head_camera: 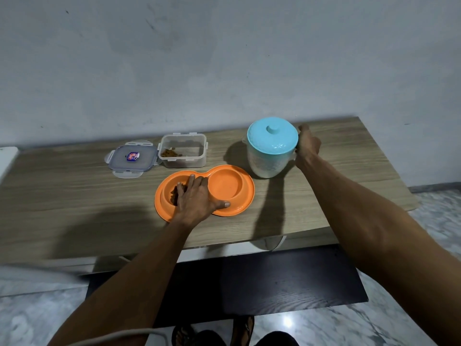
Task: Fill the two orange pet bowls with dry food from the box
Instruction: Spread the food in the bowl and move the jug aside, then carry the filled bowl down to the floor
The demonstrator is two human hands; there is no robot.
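Orange plastic twin bowl [225,187], centre: left hand [197,199], grip apart, likely levels brown kibble [174,194]; right hand [308,146] beside blue-lidded clear jug [272,148], grip hidden, cannot tell.

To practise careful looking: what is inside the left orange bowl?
Brown dry food shows at the left; the left hand rests over the bowl, hiding the rest.

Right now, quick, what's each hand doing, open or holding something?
Left hand: open, fingers resting on the dry food in the orange pet bowl.
Right hand: gripping the side of the blue-lidded jug.
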